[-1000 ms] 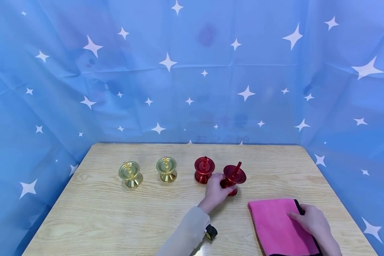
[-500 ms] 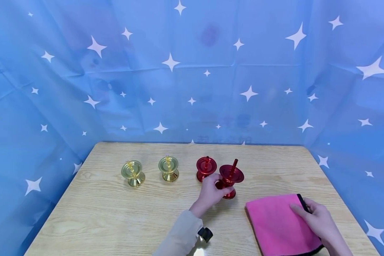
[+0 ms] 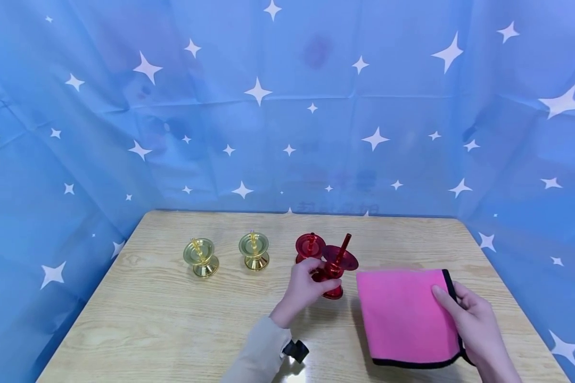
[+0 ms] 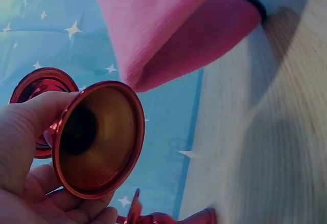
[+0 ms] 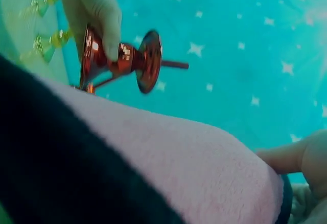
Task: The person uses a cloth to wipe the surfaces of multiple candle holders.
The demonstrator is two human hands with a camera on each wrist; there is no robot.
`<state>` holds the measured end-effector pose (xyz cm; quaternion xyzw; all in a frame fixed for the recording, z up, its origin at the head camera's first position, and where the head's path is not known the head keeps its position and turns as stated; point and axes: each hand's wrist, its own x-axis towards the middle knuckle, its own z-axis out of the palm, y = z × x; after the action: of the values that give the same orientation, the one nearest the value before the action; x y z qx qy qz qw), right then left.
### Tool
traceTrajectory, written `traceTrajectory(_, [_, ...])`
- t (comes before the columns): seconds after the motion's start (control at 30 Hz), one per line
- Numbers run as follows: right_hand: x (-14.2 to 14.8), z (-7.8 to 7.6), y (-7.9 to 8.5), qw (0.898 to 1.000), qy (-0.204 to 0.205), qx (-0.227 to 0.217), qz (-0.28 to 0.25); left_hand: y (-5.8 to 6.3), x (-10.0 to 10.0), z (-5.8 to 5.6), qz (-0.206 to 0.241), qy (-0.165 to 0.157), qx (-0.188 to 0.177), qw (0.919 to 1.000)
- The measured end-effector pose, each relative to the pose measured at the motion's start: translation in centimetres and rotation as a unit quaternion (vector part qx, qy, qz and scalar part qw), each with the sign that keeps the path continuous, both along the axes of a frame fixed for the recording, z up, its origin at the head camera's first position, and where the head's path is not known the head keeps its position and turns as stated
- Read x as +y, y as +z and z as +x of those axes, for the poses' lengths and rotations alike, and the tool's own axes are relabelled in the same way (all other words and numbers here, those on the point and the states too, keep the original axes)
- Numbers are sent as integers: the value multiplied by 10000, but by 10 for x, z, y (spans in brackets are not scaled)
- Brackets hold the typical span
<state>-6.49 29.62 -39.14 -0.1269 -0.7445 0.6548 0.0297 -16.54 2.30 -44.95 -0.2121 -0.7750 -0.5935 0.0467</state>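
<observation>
My left hand (image 3: 304,287) grips a red metal candle holder (image 3: 334,271) around its waist. The holder leans slightly, its spike pointing up and right, and its hollow underside faces the left wrist view, raised off the table. My right hand (image 3: 476,319) pinches the black-edged side of a folded pink cloth (image 3: 407,316), thumb on top and fingers behind. The cloth hangs just right of the held holder, lifted with a shadow below. Behind my left hand stands a second red candle holder (image 3: 309,246), its lower part partly hidden.
Two gold candle holders (image 3: 199,254) stand upright on the left half of the wooden table (image 3: 172,330). A blue curtain (image 3: 287,117) with white stars encloses the back and sides. A black wrist device (image 3: 295,351) sits under the left sleeve.
My left hand has lifted the red candle holder and drawn it left and slightly toward me. My right hand has raised the pink cloth off the table, bringing it closer to the holder.
</observation>
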Motion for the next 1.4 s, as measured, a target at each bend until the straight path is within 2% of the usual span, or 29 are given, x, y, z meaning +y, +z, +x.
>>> traceTrajectory(0.1, [-12,-2,5,9985,8,468,-291,5,-6,2,-219,138,263,9993])
traceTrajectory(0.23, [-28,-6,12,9954,-69,780,-550,14,-12,6,-457,276,537,9971])
traceTrajectory(0.4, [-48,-12,20,9886,-196,1246,-827,21,-16,10,-580,251,726,9954])
traceTrajectory(0.63, [-71,-23,25,9591,315,2019,-1958,25,-17,12,-713,409,1100,9905])
traceTrajectory(0.77, [-81,-30,26,9454,626,2092,-2420,29,-17,13,-855,520,1307,9864])
traceTrajectory(0.83, [-84,-33,25,9347,857,2068,-2762,31,-17,13,-930,563,1383,9844])
traceTrajectory(0.9, [-86,-36,22,9148,1233,2026,-3271,32,-17,14,-1024,620,1507,9813])
traceTrajectory(0.97, [-87,-39,18,8845,1698,1948,-3885,34,-16,14,-1099,685,1619,9783])
traceTrajectory(1.03, [-86,-42,12,8419,2241,1798,-4569,35,-15,14,-1156,757,1719,9754])
traceTrajectory(1.1, [-85,-46,6,7881,2796,1618,-5240,35,-13,14,-1187,857,1806,9726])
traceTrajectory(1.17, [-84,-49,2,7422,3196,1423,-5716,35,-13,14,-1219,963,1906,9693])
traceTrajectory(1.2, [-84,-50,0,7228,3372,1325,-5884,35,-13,14,-1241,1019,1991,9667])
traceTrajectory(1.23, [-84,-51,-2,7124,3502,1289,-5943,36,-13,14,-1263,1075,2094,9637])
traceTrajectory(1.27, [-84,-52,-3,7144,3578,1320,-5866,36,-13,14,-1298,1119,2203,9603])
traceTrajectory(1.3, [-85,-51,-3,7292,3552,1391,-5681,37,-13,14,-1328,1164,2317,9566])
traceTrajectory(1.33, [-87,-51,-3,7506,3458,1498,-5427,38,-14,14,-1356,1201,2440,9527])
traceTrajectory(1.37, [-89,-50,-3,7795,3285,1623,-5080,38,-13,14,-1378,1236,2548,9491])
traceTrajectory(1.4, [-91,-49,-3,8154,2995,1789,-4620,39,-13,14,-1413,1287,2666,9447])
